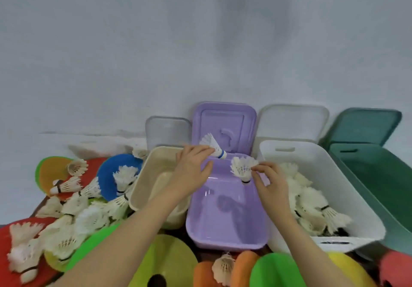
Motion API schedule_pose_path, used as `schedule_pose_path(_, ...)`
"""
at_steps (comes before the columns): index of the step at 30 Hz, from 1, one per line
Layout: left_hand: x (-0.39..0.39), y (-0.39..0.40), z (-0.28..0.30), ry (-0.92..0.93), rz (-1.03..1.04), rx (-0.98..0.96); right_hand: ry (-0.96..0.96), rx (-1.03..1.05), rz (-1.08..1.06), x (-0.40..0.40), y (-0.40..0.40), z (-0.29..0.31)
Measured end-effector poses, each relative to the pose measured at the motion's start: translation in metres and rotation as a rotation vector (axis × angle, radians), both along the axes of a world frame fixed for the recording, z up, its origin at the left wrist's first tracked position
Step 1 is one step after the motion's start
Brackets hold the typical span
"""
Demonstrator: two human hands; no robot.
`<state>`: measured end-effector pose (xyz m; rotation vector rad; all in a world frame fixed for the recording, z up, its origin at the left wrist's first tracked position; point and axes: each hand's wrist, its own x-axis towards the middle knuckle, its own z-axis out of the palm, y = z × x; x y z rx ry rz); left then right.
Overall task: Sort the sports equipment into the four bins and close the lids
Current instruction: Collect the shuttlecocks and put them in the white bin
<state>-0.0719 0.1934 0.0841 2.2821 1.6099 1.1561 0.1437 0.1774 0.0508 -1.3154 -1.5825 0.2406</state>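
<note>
Nearby, shuttlecocks (73, 215) and flat discs (171, 264) crowd the bins (225, 240).

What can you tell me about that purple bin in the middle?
The purple bin is a glossy lilac box that looks like plastic, rectangular with rounded corners. It stands open between a beige bin and a white bin. Its matching lid stands upright behind it, showing a moulded handle shape. Inside looks empty, with only reflections and shadows on the floor. Above it, the left hand and right hand each hold a white shuttlecock; neither hand clearly touches the bin.
</note>
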Motion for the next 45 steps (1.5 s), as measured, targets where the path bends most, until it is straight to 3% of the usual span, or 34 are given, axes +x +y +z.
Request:
schedule_pose_path(7, 0.139, -0.011, -0.018, -0.027, -0.148, -0.012, 0.031, -0.019, -0.194, 0.124, -0.024, 0.002)
schedule_pose_path(12, 0.187, -0.019, -0.028, -0.017, -0.182, -0.098, -0.021, -0.125, -0.156, 0.175, -0.041, -0.005)
schedule_pose_path(16, 0.198, -0.027, -0.045, 0.197, -0.226, -0.272, -0.203, -0.412, -0.050, 0.192, -0.046, -0.023)
schedule_pose_path(20, 0.193, -0.031, -0.048, 0.302, -0.127, -0.270, -0.280, -0.398, -0.035, 0.187, -0.047, -0.022)
schedule_pose_path(32, 0.077, -0.029, -0.022, 0.330, 0.029, -0.246, -0.328, -0.289, 0.145, 0.085, -0.022, 0.005)
schedule_pose_path(45, -0.134, -0.045, -0.041, 0.383, 0.174, -0.376, -0.348, -0.297, 0.357, -0.123, 0.002, -0.008)
